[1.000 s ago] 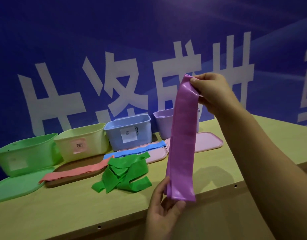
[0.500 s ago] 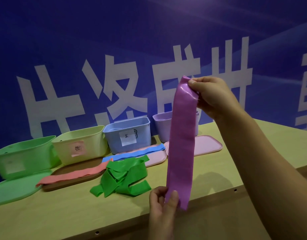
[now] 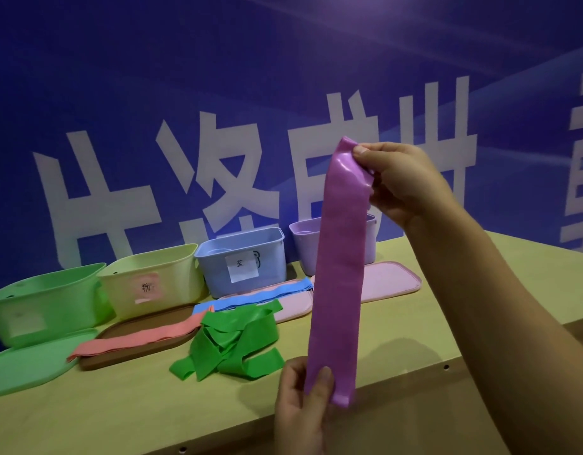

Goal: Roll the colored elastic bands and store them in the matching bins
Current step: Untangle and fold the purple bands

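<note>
A purple elastic band (image 3: 341,267) hangs upright and flat in the air above the table's front edge. My right hand (image 3: 400,178) pinches its top end. My left hand (image 3: 300,399) pinches its bottom end between thumb and fingers. Behind the band stands the purple bin (image 3: 305,238), partly hidden by it. To its left stand a blue bin (image 3: 241,257), a yellow bin (image 3: 152,284) and a green bin (image 3: 43,303). On the table lie a crumpled green band (image 3: 234,343), a flat blue band (image 3: 260,295) and a flat salmon band (image 3: 135,339).
Lids lie in front of the bins: green (image 3: 24,366), brown (image 3: 126,353), and two pink ones (image 3: 392,280) (image 3: 293,308). The wooden table (image 3: 103,412) ends at a front edge near my left hand. A blue banner with white characters (image 3: 218,159) fills the back.
My left hand has closed its thumb onto the band's bottom end, which it held more loosely a second ago. The band now hangs straighter. My right hand has dropped slightly.
</note>
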### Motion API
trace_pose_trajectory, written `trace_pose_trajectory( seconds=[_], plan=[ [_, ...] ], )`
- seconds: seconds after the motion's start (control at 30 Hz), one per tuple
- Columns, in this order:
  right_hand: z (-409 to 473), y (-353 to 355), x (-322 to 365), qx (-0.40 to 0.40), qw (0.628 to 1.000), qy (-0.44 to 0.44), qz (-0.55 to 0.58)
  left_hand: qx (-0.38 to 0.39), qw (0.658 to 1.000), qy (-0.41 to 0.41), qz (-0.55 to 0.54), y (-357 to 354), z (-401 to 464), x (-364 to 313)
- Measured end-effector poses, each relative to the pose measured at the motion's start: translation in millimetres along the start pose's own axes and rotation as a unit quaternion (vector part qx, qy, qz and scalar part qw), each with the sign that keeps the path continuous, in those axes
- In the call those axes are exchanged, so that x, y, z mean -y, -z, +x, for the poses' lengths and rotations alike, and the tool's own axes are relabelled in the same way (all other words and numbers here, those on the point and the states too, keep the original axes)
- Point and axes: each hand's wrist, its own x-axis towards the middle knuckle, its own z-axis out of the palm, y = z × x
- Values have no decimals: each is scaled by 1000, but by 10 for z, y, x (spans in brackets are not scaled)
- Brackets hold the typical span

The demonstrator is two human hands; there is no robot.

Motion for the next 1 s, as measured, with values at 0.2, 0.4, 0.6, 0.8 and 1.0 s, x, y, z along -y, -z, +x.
trace_pose_trajectory(
  seconds=[0.2,0.4,0.6,0.8,1.0],
  plan=[
    [127,149,-104,-59,998,-13,-16,-61,997,-38,-18,65,113,-156],
    [342,410,-396,-131,989,-26,-63,2,998,-26,60,180,412,-614],
    [572,907,-905,-202,972,-103,-59,125,965,-12,230,253,740,-913],
    [759,1284,-1520,-254,952,-149,-77,142,885,16,444,9,1247,-861],
    [1137,1628,-1850,-251,935,-173,-182,126,859,78,491,-345,2006,-665]
  ],
)
